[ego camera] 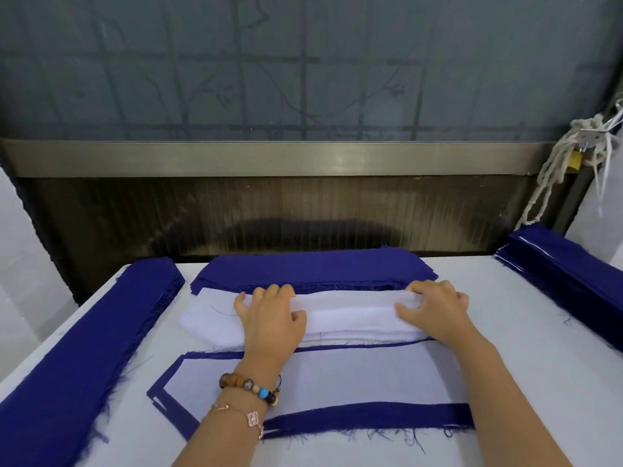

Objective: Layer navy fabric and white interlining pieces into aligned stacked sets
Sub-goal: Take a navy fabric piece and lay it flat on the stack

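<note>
The white interlining stack (347,315) lies mid-worktop (522,348); it looks light, limp and apt to shear apart, so it is best taken at both ends together. The left hand (269,318) and right hand (435,308) each curl their fingers over its far edge, thumbs on top. Count: 1 white stack, 3 navy stacks (313,267) at left, back and right, and 1 layered set (337,375) nearest the person.

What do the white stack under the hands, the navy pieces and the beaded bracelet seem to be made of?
White stack: soft matte interlining cloth, probably; it bulges and creases where the left hand and right hand grip it.
Navy pieces: woven matte fabric; cut edges fray into loose threads.
Beaded bracelet: glossy round beads, possibly wood and stone; too small to be sure.
</note>
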The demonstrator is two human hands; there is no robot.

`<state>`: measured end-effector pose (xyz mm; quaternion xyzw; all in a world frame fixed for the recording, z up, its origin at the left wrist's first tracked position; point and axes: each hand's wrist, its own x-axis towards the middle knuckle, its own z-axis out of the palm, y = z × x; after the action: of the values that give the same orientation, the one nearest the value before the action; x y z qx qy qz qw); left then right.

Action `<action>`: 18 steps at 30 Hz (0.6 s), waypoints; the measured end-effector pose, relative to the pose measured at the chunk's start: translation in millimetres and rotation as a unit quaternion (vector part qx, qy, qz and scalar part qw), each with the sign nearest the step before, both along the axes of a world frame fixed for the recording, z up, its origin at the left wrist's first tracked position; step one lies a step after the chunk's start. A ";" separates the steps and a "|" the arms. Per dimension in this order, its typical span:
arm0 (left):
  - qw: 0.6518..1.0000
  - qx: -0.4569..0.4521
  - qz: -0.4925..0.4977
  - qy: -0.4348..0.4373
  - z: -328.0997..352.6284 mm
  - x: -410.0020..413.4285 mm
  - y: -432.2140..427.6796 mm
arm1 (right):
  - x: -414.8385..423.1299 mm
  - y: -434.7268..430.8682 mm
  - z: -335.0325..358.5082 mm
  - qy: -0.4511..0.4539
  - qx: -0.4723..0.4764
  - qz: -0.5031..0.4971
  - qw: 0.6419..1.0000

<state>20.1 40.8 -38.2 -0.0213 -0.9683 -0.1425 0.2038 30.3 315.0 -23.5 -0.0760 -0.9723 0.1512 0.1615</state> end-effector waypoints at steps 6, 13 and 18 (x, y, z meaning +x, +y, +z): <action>0.992 -0.027 0.121 -0.024 4.6 -1.6 -13.7 | -4.7 14.3 -3.0 -0.040 -0.080 -0.082 0.993; 0.979 -0.022 0.198 -0.035 7.2 -0.6 -31.6 | -0.7 22.0 -7.3 0.068 -0.154 -0.065 0.984; 0.971 0.016 0.236 -0.027 7.3 -0.6 -46.9 | 1.3 21.6 -5.9 0.118 -0.267 -0.036 0.956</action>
<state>19.5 -6.1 -30.9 0.2155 -0.9487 -0.1062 0.2055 31.6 336.7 -29.4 -0.1327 -0.8671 0.4072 0.2543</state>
